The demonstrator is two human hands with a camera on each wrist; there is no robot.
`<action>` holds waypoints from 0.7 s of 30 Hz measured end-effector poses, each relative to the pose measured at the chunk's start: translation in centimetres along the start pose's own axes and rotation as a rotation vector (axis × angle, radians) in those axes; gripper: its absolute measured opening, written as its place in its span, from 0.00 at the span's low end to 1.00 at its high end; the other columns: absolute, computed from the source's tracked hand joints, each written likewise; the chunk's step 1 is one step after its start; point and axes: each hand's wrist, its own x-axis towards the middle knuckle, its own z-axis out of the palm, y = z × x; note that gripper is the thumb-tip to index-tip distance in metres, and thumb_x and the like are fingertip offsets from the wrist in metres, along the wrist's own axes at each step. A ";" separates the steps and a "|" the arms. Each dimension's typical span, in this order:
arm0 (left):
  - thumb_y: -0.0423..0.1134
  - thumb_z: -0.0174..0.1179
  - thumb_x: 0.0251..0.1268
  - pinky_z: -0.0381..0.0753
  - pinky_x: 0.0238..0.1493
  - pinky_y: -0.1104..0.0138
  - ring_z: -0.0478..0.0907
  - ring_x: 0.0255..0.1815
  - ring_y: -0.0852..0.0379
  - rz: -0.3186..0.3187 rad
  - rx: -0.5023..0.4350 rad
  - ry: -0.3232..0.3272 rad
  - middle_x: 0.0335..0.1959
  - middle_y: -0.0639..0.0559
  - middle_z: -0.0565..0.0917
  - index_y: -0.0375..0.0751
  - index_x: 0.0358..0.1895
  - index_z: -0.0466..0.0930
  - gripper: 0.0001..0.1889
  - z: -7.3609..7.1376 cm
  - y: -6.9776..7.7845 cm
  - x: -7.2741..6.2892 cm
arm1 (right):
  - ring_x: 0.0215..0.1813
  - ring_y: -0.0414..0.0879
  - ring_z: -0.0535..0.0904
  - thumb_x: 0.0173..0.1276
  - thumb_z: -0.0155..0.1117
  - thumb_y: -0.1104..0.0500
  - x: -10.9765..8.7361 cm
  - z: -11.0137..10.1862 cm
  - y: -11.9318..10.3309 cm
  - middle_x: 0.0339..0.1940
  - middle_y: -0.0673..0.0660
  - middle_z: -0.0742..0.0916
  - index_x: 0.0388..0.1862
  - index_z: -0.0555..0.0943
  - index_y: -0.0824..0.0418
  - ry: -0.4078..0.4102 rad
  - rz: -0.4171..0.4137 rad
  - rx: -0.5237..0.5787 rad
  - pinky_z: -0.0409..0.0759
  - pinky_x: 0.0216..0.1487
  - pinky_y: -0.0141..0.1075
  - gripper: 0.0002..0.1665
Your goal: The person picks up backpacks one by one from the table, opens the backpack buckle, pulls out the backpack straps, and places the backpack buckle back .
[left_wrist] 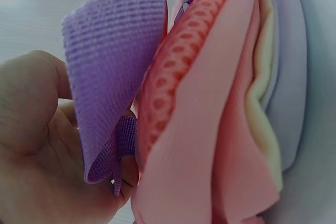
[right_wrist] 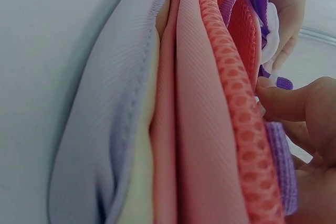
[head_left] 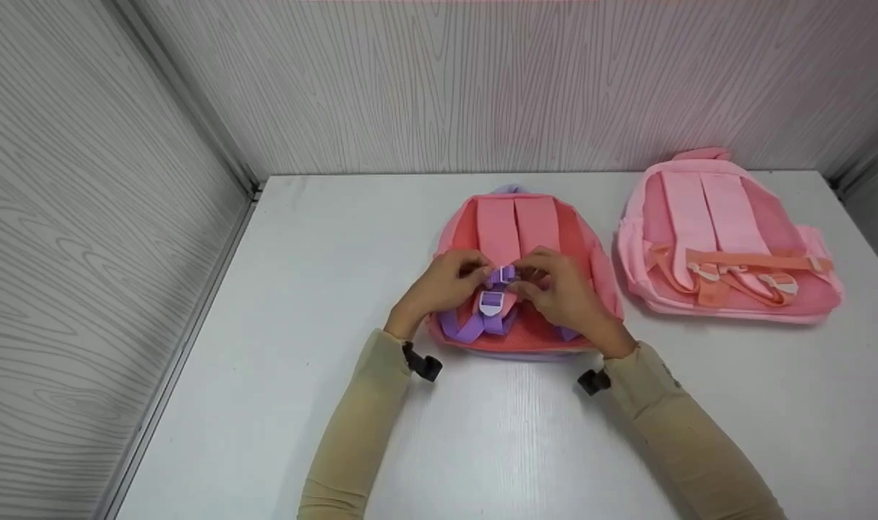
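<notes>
A small coral backpack (head_left: 576, 235) with purple webbing straps lies back side up on the white table. Over its middle, my left hand (head_left: 446, 282) pinches one side of a purple strap (head_left: 495, 276) at a small white slider (head_left: 506, 274). From the other side, the thumb and fingers of my right hand (head_left: 560, 289) hold the strap by the same slider. Just below the fingers lies a larger white buckle (head_left: 491, 303), threaded with purple webbing. In the left wrist view, a broad loop of purple webbing (left_wrist: 115, 61) hides part of the left fingers.
To the right, a pink backpack (head_left: 713, 231) with orange straps and pale buckles lies back side up near the table's far edge. Wood-grain panels (head_left: 439, 87) stand behind the white table (head_left: 323, 289) and along its sides.
</notes>
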 end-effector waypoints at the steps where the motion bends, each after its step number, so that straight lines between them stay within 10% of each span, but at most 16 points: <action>1: 0.40 0.56 0.84 0.77 0.46 0.65 0.77 0.42 0.58 0.004 0.001 0.002 0.40 0.52 0.84 0.40 0.50 0.87 0.10 0.0 0.0 0.0 | 0.43 0.52 0.86 0.67 0.78 0.67 0.0 0.0 0.0 0.40 0.58 0.89 0.50 0.91 0.64 0.000 0.004 0.002 0.87 0.47 0.48 0.13; 21: 0.39 0.57 0.83 0.78 0.43 0.67 0.78 0.40 0.59 0.019 -0.011 0.034 0.39 0.51 0.85 0.39 0.50 0.87 0.10 0.9 0.4 0.1 | 0.45 0.52 0.86 0.68 0.77 0.67 0.0 0.1 0.2 0.41 0.58 0.89 0.50 0.91 0.64 -0.013 0.003 0.009 0.88 0.48 0.48 0.13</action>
